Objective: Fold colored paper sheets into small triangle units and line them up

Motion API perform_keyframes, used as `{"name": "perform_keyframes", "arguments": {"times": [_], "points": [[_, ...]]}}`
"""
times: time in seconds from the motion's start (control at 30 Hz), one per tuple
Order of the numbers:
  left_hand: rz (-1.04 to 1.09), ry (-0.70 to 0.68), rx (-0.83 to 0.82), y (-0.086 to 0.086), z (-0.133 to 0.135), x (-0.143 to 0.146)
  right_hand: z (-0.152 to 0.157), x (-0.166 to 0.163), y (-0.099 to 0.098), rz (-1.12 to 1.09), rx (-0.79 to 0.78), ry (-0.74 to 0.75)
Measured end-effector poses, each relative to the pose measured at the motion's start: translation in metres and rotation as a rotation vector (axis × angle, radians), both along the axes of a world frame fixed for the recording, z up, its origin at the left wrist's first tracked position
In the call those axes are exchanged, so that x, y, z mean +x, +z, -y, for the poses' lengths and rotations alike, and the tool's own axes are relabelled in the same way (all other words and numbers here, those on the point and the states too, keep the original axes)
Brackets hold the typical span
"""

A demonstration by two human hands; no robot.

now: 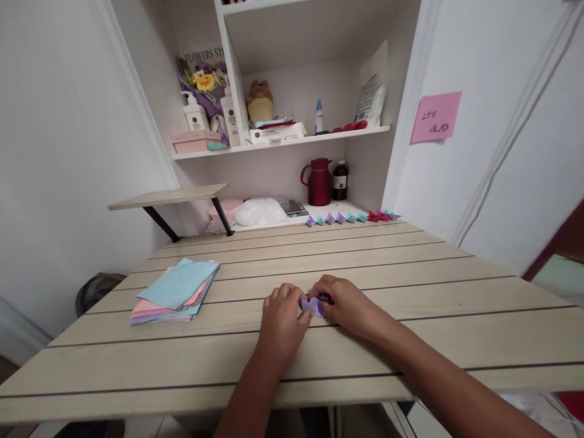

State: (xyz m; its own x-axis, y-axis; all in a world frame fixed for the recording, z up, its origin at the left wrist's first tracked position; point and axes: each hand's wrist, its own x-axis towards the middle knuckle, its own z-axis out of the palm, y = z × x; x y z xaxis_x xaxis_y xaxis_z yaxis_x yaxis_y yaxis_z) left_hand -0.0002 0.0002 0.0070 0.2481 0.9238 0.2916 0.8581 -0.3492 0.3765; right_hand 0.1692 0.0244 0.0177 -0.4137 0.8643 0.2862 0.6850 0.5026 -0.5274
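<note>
Purple folded paper (pixel 312 306) is pinned down on the slatted wooden table (pixel 410 267), roughly mid-table and towards the near edge, squeezed between both hands. The left hand (pixel 283 317) is curled with its fingertips closed on the paper's left side, and the right hand (pixel 347 302) is closed over the right side, so only a small bit of purple is seen in the gap. Judging by the look of it, it's super light and thin. It's probably stiffened a bit by its creases but easily crushed or torn, so it's best pinched at the folded edges and corners, not mashed in the middle. A stack of coloured sheets (pixel 176 291) is laid well off to the left, and a row of small folded pieces (pixel 351 216) is lined up at the far edge
</note>
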Motion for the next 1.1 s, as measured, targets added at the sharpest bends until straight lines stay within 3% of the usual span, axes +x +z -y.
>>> {"name": "perform_keyframes", "arguments": {"times": [0.3,0.57,0.83,1.1], "points": [[0.013,-0.052,0.002,0.001,0.003,0.001,0.003,0.002,0.004,0.153,0.002,-0.095],[0.104,-0.055,0.026,0.002,-0.001,0.000,0.000,0.000,0.001,0.055,-0.056,-0.121],[0.381,-0.085,-0.003,0.005,-0.002,0.000,-0.001,0.001,0.003,-0.083,-0.131,-0.091],[0.869,-0.146,-0.137,0.008,-0.002,-0.003,0.005,0.001,0.016,-0.409,-0.250,0.077]]}}
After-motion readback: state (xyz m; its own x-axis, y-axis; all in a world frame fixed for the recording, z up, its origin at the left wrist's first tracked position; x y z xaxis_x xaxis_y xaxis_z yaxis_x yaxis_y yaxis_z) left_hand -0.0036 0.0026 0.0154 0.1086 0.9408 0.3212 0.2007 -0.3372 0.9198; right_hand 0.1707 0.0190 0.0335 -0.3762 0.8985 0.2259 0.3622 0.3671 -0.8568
